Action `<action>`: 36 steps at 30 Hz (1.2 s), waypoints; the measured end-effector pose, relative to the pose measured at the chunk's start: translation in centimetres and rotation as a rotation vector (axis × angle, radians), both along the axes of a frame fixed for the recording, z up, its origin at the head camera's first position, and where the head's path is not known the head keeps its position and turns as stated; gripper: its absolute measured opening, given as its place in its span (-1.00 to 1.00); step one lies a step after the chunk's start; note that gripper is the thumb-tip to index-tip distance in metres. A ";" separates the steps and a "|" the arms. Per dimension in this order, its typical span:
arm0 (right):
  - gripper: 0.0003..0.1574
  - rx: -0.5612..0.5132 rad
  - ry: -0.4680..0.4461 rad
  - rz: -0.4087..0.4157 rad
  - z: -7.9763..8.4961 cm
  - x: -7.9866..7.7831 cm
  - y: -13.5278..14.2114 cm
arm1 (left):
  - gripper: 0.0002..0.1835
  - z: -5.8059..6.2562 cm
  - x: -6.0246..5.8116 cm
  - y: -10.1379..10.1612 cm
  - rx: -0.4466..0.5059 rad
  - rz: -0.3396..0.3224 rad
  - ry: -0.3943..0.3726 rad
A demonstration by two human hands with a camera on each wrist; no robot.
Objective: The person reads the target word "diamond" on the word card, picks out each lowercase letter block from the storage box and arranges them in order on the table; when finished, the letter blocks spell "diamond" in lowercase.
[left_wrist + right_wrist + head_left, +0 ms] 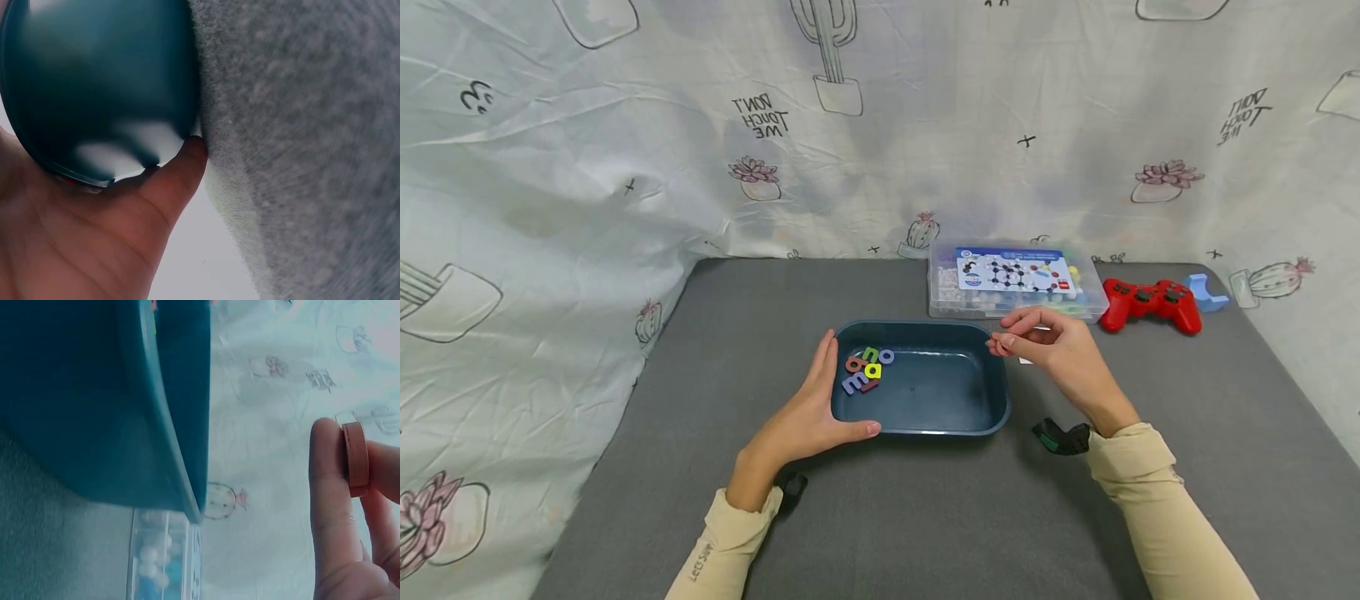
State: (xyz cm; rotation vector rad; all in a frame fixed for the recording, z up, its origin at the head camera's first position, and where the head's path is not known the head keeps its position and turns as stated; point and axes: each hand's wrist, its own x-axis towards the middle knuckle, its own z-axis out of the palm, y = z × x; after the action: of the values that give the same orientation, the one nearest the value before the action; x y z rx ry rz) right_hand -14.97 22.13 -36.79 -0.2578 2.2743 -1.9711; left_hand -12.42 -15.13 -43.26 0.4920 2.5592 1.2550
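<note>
I see the left hand [801,418] spread wide against the tray [936,392] at eight o'clock; letters [877,372] lie inside, towards nine. The right hand [1063,354] pinches a reddish piece [357,459] near the rim's two o'clock.

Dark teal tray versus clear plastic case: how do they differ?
The tray is opaque; the case is see-through. The tray is open-topped, with letters inside; the case looks closed, with a printed label on top. The tray is nearer the head camera than the case. Both look roughly rectangular.
</note>
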 end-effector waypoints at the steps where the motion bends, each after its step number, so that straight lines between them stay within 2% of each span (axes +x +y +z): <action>1: -0.69 -0.005 0.009 -0.019 0.0 0.1 0.3 | 0.53 0.0 0.0 0.0 0.002 0.000 -0.001; 6: -0.67 -0.044 0.023 -0.096 -0.4 0.4 1.5 | 0.52 0.0 0.0 0.0 0.006 -0.002 -0.004; 13: -0.66 -0.058 0.031 -0.162 -1.6 0.6 2.4 | 0.52 0.0 0.0 -0.1 -0.005 -0.006 -0.010; 21: -0.91 -0.171 -0.021 -0.266 -2.9 0.5 2.7 | 0.51 0.0 -0.1 -0.1 0.002 -0.008 -0.013; 28: -0.95 -0.216 -0.046 -0.247 -4.1 0.3 3.2 | 0.51 0.0 -0.1 -0.1 0.001 -0.007 -0.019; 29: -0.94 -0.213 -0.051 -0.239 -4.2 0.3 3.3 | 0.51 0.0 -0.1 -0.1 0.002 -0.007 -0.020; 32: -0.74 -0.157 -0.071 -0.207 -4.6 0.4 3.7 | 0.51 0.0 -0.1 -0.2 0.002 -0.005 -0.026; 36: -0.48 -0.030 -0.115 -0.164 -4.8 0.4 4.2 | 0.51 0.1 -0.1 -0.1 0.001 -0.004 -0.029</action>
State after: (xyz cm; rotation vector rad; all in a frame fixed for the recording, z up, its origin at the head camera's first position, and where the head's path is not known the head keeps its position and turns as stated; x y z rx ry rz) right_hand -14.55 26.33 -41.61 0.0404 2.2600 -2.0389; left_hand -12.53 -15.27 -43.17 0.4756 2.5324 1.2526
